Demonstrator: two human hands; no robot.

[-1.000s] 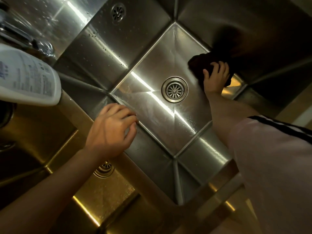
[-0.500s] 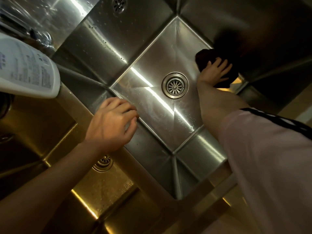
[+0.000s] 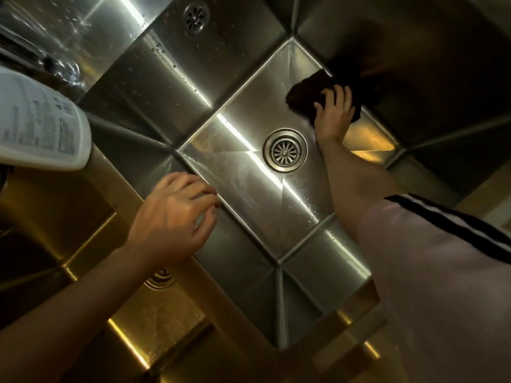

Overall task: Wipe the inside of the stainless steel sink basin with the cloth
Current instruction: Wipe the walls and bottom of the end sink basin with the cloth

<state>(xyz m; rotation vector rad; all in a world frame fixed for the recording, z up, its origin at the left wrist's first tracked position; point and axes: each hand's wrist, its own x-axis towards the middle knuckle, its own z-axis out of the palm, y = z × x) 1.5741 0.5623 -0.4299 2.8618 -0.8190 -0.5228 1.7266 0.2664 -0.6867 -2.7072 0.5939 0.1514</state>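
Dark brown cloth (image 3: pixel 307 96) pressed flat under the spread, straight fingers of the right hand (image 3: pixel 333 114) on the floor of the stainless steel sink basin (image 3: pixel 249 186), at its far edge where floor meets wall, beyond the round drain strainer (image 3: pixel 285 150). Left hand (image 3: pixel 172 217), fingers loosely curled and holding nothing, rests on the divider rim. White labelled bottle (image 3: pixel 38 120) lies at left.
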